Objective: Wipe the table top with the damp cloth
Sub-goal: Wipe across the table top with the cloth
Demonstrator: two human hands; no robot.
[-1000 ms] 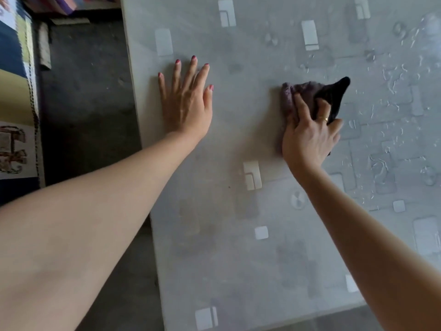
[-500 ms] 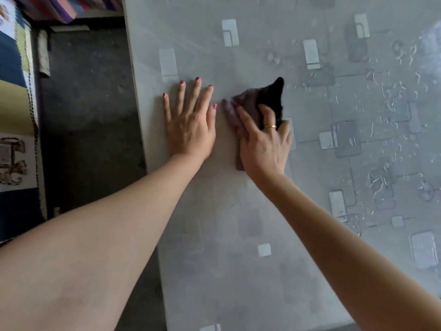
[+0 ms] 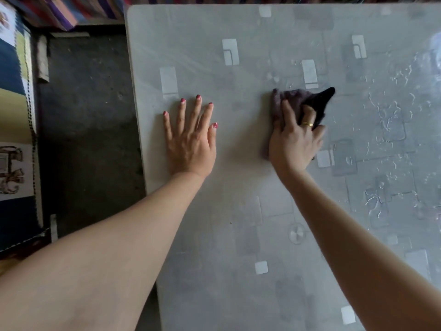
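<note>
A dark purple-black damp cloth (image 3: 298, 97) lies bunched on the grey patterned table top (image 3: 238, 163). My right hand (image 3: 294, 142) sits on top of it and presses it down, with the index finger stretched along the cloth and the other fingertips tucked into a fold. Flat on the table to the left of the cloth, my left hand (image 3: 191, 137) has its fingers spread and holds nothing. Water droplets and streaks (image 3: 391, 120) glisten on the table's right part.
The table's left edge (image 3: 138, 115) runs just left of my left hand, above a dark floor (image 3: 88, 130). Striped fabric (image 3: 55, 10) lies beyond the far corner, and a colourful cloth or cover (image 3: 14, 115) is at the far left.
My right hand has slid the cloth to the right, away from my left hand, after first sweeping it left up to that hand. The left hand stays flat in place.
</note>
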